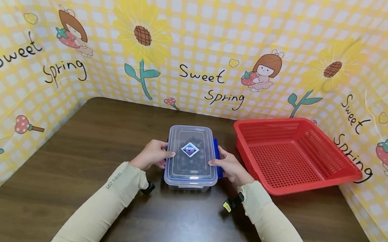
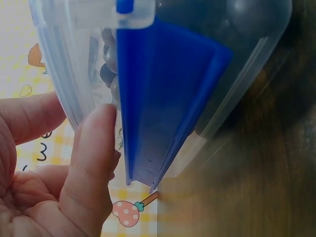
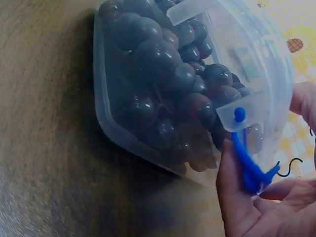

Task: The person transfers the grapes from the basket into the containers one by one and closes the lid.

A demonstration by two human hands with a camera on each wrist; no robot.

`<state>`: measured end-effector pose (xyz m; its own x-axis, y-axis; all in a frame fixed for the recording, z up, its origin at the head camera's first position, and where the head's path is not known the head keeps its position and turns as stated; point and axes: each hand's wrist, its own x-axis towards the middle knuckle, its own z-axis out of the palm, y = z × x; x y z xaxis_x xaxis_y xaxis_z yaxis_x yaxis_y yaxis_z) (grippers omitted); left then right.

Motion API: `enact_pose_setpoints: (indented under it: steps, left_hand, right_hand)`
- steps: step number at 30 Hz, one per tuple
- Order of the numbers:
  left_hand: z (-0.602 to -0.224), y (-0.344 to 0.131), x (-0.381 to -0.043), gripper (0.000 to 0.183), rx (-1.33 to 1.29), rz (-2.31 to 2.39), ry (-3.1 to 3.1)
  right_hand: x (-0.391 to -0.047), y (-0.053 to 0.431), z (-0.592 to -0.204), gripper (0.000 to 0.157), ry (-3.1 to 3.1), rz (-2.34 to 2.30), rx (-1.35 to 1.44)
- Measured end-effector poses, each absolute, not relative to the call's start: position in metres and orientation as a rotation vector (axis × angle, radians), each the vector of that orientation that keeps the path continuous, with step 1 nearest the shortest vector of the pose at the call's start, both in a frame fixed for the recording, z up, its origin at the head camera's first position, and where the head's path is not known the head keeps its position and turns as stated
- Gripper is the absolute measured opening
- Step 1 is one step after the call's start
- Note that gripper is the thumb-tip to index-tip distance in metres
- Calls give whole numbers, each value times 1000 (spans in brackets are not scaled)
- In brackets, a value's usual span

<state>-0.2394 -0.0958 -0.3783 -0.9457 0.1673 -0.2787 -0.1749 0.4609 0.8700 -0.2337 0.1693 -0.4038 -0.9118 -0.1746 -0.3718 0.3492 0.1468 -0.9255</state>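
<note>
A clear plastic food container with a lid and blue latches stands on the table, dark round grapes showing through its wall. My left hand grips its left side, thumb on the lid's edge and fingers below the rim. The left latch hangs swung outward beside those fingers. On the other side my right hand holds the container, its thumb over the lid's edge. Its fingers touch the right latch, which is also flipped away from the wall. A blue and white diamond label marks the lid.
A red perforated plastic basket stands at the right, close to my right hand. The brown wooden table meets a yellow checked cloth backdrop at the back and both sides.
</note>
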Motion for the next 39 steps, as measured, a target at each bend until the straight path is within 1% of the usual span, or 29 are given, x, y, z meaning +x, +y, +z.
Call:
enact_pose_setpoints:
  steps: [7, 14, 23, 32, 39]
  left_hand:
    - [-380, -95, -240, 48, 12, 1466, 2402]
    - [-381, -96, -240, 46, 31, 1473, 2403]
    - [-381, -95, -240, 47, 30, 1462, 2409]
    - [-380, -92, -240, 48, 45, 1467, 2415]
    - [-377, -93, -238, 47, 16, 1454, 2405]
  right_hand:
    - [-234, 169, -404, 88, 2125, -1767, 132]
    - [-231, 168, -403, 93, 2110, -1799, 98]
    - [-232, 168, -399, 83, 2073, -1822, 94]
    - [-231, 169, -393, 81, 2097, -1801, 129]
    - [-230, 168, -391, 80, 2098, -1776, 70]
